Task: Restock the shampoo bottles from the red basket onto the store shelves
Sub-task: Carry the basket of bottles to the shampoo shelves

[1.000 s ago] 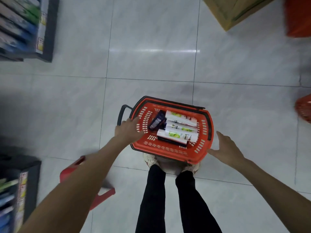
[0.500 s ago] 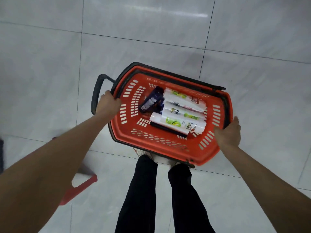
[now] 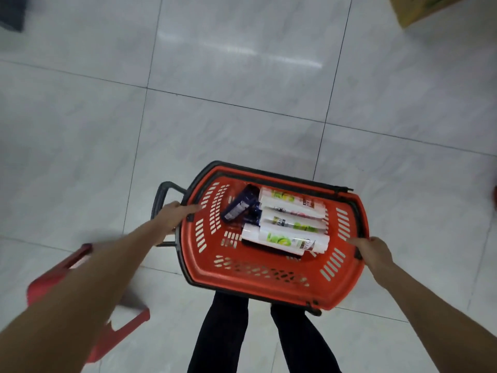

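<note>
Right now, in the head view, you have the red basket (image 3: 255,286) straight in front of you, just ahead of your legs in black trousers (image 3: 220,332), over the pale tiled floor (image 3: 242,117). Your left grip (image 3: 174,216) is curled over the rim at the basket's left end, beside the black pull handle (image 3: 161,197). Your right grip (image 3: 372,251) is curled over the rim at the right end, so each holds one end. Inside, four white shampoo bottles (image 3: 293,239) lie on their sides, packed side by side toward the right. A dark blue bottle (image 3: 239,203) lies slanted just to their left, touching them. A red stool (image 3: 131,320) stands on the floor under your left forearm, and the corner of a cardboard box (image 3: 414,6) shows at the top right.
</note>
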`<state>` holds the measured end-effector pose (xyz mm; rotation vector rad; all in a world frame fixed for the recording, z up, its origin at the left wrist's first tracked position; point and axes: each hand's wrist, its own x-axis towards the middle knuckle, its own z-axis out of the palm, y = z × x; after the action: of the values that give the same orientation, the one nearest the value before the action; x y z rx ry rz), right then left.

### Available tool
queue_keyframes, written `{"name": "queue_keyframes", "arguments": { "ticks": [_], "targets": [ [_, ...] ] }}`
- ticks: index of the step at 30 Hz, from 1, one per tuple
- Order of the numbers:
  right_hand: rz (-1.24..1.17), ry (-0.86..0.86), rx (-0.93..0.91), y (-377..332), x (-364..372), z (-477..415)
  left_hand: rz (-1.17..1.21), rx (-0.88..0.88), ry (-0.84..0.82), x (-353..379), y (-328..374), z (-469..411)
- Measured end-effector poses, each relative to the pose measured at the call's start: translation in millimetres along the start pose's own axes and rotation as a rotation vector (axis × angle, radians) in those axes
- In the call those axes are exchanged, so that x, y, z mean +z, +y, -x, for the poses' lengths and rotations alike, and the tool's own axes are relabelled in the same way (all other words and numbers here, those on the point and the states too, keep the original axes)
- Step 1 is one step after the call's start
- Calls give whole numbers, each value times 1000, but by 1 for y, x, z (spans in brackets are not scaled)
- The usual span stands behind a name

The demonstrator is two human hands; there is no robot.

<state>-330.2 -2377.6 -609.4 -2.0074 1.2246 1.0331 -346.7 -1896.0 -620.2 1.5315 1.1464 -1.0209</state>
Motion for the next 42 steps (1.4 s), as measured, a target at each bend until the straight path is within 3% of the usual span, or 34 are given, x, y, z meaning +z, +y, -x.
{"name": "queue_keyframes", "arguments": {
  "ticks": [5, 15, 20, 26, 35, 42],
  "targets": [
    [115, -29, -9, -23, -9, 56, -20, -33, -92, -47, -28, 47],
    [373, -152, -248, -159, 12, 319, 178, -63, 18, -241, -72, 226],
    [511, -183, -302, -236, 52, 388, 303, -29, 146, -325, -89, 299],
    [617, -204, -474, -352, 133, 489, 358, -127, 286, -416, -124, 349],
    [860, -291, -680, -473, 253, 594, 477, -197, 408, -504, -174, 370],
    [958, -179, -751, -552, 386, 660, 598, -206, 435, -583, -226, 346]
  ]
}}
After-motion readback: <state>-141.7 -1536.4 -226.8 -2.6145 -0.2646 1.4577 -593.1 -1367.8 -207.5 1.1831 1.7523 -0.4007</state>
